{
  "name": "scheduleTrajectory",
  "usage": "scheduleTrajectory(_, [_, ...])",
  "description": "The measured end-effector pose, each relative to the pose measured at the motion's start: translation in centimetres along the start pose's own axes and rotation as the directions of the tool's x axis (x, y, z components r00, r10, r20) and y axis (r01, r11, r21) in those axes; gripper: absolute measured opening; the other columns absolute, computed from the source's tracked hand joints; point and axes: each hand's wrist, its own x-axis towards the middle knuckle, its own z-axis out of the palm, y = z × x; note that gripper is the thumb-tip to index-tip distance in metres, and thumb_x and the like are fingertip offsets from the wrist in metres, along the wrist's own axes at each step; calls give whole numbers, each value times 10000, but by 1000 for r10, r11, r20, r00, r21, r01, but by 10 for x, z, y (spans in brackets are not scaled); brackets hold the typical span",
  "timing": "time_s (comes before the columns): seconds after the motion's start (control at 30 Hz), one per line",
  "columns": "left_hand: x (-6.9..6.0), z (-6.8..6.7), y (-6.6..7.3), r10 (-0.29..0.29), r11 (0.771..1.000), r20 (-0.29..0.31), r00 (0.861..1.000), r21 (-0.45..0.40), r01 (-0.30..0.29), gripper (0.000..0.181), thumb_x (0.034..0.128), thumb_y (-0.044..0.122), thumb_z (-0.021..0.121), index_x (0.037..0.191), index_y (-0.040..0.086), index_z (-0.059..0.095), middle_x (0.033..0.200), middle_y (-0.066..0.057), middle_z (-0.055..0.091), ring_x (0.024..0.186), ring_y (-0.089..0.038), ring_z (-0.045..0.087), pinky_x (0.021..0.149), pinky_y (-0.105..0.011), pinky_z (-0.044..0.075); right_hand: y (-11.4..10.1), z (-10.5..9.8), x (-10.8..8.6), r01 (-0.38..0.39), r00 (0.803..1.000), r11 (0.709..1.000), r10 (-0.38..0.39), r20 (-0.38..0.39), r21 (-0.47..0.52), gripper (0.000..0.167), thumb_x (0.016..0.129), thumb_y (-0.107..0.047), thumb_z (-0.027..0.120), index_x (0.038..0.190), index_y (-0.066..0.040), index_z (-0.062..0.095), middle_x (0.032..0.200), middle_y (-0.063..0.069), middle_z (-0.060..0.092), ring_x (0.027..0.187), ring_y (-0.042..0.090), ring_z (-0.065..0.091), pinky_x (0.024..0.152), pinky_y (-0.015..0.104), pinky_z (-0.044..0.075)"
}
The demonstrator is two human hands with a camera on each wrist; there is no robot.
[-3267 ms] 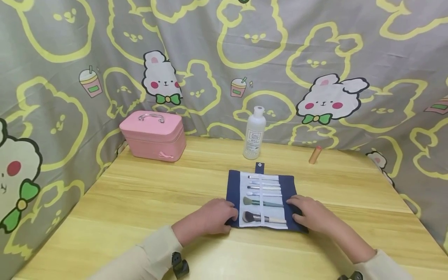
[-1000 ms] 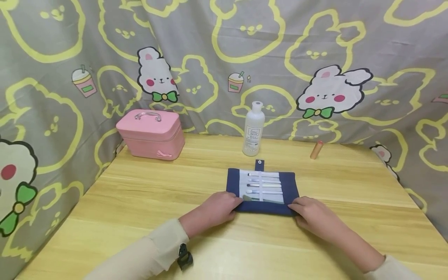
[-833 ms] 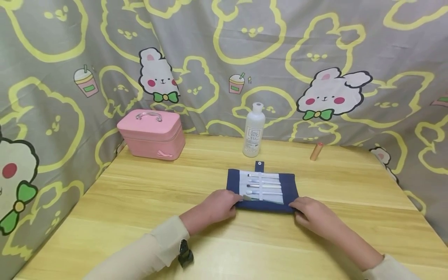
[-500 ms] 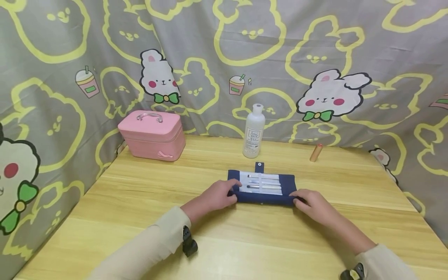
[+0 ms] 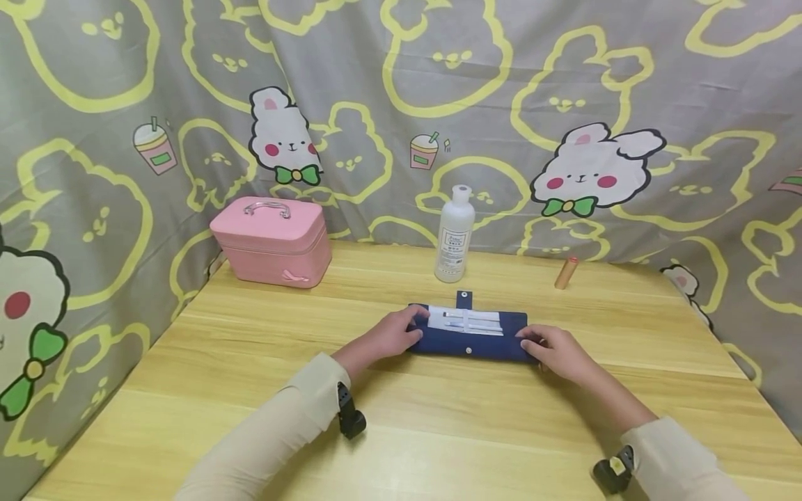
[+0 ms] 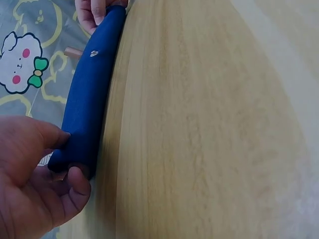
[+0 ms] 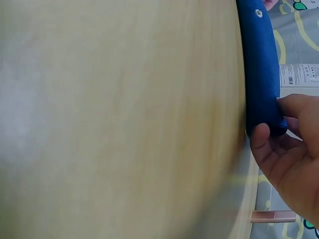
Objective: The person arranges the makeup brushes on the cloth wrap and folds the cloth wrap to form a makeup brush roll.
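A navy brush roll [image 5: 495,346] lies partly rolled up on the table, its near side forming a thick tube with a metal snap. White-handled makeup brushes [image 5: 482,325] show on the pale lining behind the tube, under a white elastic band; the other brushes are hidden inside. At the far edge a strap [image 5: 464,300] with a snap sticks out. My left hand [image 5: 393,332] grips the left end of the tube, thumb and fingers curled round it in the left wrist view. The right end is pinched between thumb and fingers of my right hand [image 7: 296,149].
A pink vanity case [image 5: 272,243] stands at the back left. Behind the brush roll is a clear labelled bottle [image 5: 454,236], upright. A small orange-brown tube [image 5: 566,273] with a reddish tip stands at the back right. Patterned curtain [image 5: 363,69] borders the wooden table [image 5: 438,431].
The brush roll lay flat with all its brushes showing; its near edge has been rolled away from me over most of them. Both hands have moved forward with it.
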Motion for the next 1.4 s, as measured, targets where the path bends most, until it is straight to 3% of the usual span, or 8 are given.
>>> scheduleTrajectory(0.43, [8, 1, -1, -3, 999, -1, 1000, 33, 3, 337, 970, 136, 472, 1307, 133, 446, 1255, -120, 530, 1133, -258, 505, 938, -397, 435, 5, -3, 13, -32, 999, 999, 32, 39, -3, 215, 955, -95, 494, 1103, 42, 569, 842, 107, 564, 413, 168, 456, 394, 304, 451])
scheduleTrajectory(0.67, [10, 2, 0, -24, 998, -24, 999, 51, 25, 321, 965, 131, 482, 1285, 133, 461, 1247, -118, 538, 1137, -261, 505, 949, -402, 427, 5, -1, 16, 9, 999, 997, -11, -32, -76, 161, 938, -80, 524, 1042, 9, 607, 867, 96, 590, 578, 146, 481, 500, 279, 445])
scheduleTrajectory(0.93, [13, 4, 0, -16, 997, -26, 1000, 72, 18, 305, 969, 127, 470, 1273, 142, 456, 1280, -108, 519, 1179, -258, 480, 981, -402, 404, 6, 0, 18, 50, 996, 987, -61, -67, -154, 122, 912, -44, 554, 995, 4, 630, 864, 63, 627, 782, 201, 540, 646, 333, 452])
scheduleTrajectory(1.17, [11, 4, 0, -43, 995, -7, 999, 93, 43, 211, 961, 143, 496, 1170, 128, 521, 1233, -105, 548, 1143, -247, 501, 954, -395, 423, 1, 2, 17, 12, 994, 985, -30, -103, -170, 105, 887, -61, 595, 968, -24, 651, 842, 53, 623, 783, 214, 552, 632, 324, 442])
scheduleTrajectory(1.3, [7, 7, 5, -9, 962, -74, 997, 270, 29, 192, 932, 191, 555, 1121, 157, 563, 1107, -66, 572, 983, -227, 555, 805, -369, 490, -8, 3, 15, -36, 994, 969, 10, -108, -245, 97, 870, -82, 616, 946, -39, 661, 831, 56, 619, 757, 219, 548, 649, 371, 456])
scheduleTrajectory(1.4, [6, 11, 9, 102, 902, -135, 986, 431, -34, 221, 893, 173, 602, 1112, 196, 588, 1000, -35, 523, 862, -206, 515, 676, -323, 475, -16, 4, 14, -58, 994, 936, 22, -107, -348, 89, 856, -101, 633, 928, -57, 662, 857, 78, 636, 769, 244, 572, 671, 436, 475])
